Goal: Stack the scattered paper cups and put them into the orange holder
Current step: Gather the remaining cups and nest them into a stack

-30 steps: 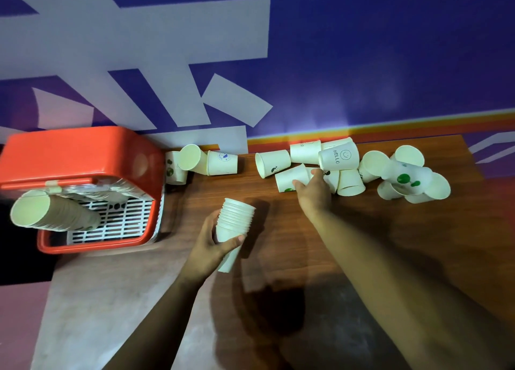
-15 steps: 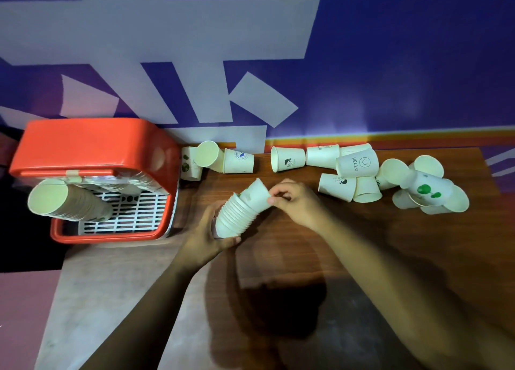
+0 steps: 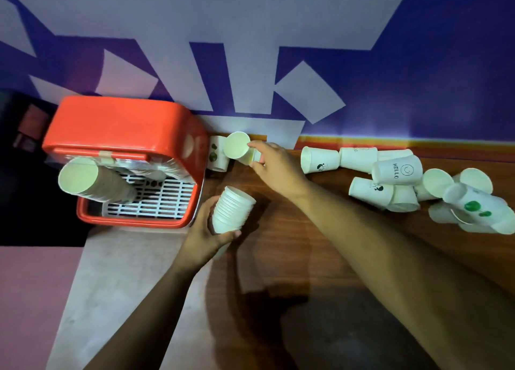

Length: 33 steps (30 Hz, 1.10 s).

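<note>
One nested stack of white paper cups (image 3: 232, 211) gripped in left hand (image 3: 207, 230) | right hand (image 3: 278, 169) pinches tipped white paper cup (image 3: 237, 148), far left | I'd nest it base-first, squarely.

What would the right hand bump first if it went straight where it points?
Probably the tipped cup at its fingertips; the right hand seems to be touching it now, though depth is unclear.
</note>
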Available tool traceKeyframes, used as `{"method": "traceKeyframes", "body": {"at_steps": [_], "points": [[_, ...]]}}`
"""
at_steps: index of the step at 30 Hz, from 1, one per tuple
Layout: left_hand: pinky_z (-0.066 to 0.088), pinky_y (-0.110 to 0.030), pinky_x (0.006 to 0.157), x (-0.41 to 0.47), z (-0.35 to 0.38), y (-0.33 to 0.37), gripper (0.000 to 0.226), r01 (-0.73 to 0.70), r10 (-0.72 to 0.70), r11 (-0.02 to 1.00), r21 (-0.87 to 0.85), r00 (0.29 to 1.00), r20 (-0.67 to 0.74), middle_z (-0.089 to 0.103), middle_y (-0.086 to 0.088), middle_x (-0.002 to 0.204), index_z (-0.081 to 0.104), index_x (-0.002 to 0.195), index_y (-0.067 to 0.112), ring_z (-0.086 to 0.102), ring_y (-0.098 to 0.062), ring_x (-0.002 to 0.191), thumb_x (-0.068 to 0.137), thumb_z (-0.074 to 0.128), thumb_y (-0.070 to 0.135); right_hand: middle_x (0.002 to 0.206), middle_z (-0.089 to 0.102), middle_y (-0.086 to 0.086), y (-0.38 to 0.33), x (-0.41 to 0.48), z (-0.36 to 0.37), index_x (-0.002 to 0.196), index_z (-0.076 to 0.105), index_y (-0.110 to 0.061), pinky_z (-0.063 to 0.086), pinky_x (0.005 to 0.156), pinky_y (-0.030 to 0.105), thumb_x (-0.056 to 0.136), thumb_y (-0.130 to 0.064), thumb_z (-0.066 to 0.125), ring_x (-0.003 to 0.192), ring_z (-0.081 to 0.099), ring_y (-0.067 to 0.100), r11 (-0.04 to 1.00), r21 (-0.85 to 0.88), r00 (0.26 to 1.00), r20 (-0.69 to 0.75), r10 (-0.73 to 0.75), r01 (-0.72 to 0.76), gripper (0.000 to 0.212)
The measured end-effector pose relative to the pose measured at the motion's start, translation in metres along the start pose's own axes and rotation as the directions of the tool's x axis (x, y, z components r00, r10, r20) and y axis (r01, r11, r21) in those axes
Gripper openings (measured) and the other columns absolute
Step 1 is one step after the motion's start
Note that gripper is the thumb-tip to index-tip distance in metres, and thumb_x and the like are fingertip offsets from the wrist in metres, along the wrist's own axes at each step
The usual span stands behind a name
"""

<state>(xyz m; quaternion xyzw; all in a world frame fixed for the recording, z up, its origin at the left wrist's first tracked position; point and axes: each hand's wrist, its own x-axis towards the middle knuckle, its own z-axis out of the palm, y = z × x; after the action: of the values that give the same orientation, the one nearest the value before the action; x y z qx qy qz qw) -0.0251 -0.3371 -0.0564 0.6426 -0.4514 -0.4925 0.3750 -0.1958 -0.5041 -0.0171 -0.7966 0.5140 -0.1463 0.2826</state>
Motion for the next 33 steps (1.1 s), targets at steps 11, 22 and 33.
{"method": "traceKeyframes", "body": {"at_steps": [11,22,33], "points": [[0.049,-0.016,0.089,-0.001,-0.022,-0.015,0.078,0.050,-0.052,0.997,-0.064,0.998,-0.031,0.059,0.022,0.121,0.049,0.130,0.039,0.057,-0.001,0.116,0.071,0.088,0.007,0.100,0.069,0.005,0.005,0.024,0.029,0.108,0.069,-0.015,0.053,0.071,0.030,0.094,-0.022,0.060,0.086,0.065,0.021,0.989,-0.151,0.997,-0.079,-0.002,-0.010,0.018],[0.050,-0.027,0.098,0.005,-0.016,-0.005,0.081,0.003,0.000,0.999,-0.053,0.998,0.063,0.056,0.010,0.132,0.046,0.138,0.031,0.055,-0.014,0.125,0.072,0.089,0.013,0.070,0.063,-0.002,-0.016,-0.044,-0.008,0.099,0.071,-0.021,0.045,0.063,0.020,0.098,-0.029,0.056,0.059,0.054,-0.001,0.945,0.256,0.867,0.496,0.054,-0.205,0.017],[0.052,-0.017,0.086,-0.017,-0.017,-0.013,0.076,0.099,-0.099,0.992,-0.083,0.995,0.001,0.059,0.020,0.121,0.047,0.134,0.032,0.057,0.001,0.114,0.073,0.087,0.009,0.140,0.039,0.007,0.035,-0.020,0.023,0.141,0.045,-0.037,0.031,0.110,0.041,0.085,-0.034,0.071,0.129,0.036,0.030,0.857,-0.505,0.937,0.337,0.093,0.096,0.062]]}}
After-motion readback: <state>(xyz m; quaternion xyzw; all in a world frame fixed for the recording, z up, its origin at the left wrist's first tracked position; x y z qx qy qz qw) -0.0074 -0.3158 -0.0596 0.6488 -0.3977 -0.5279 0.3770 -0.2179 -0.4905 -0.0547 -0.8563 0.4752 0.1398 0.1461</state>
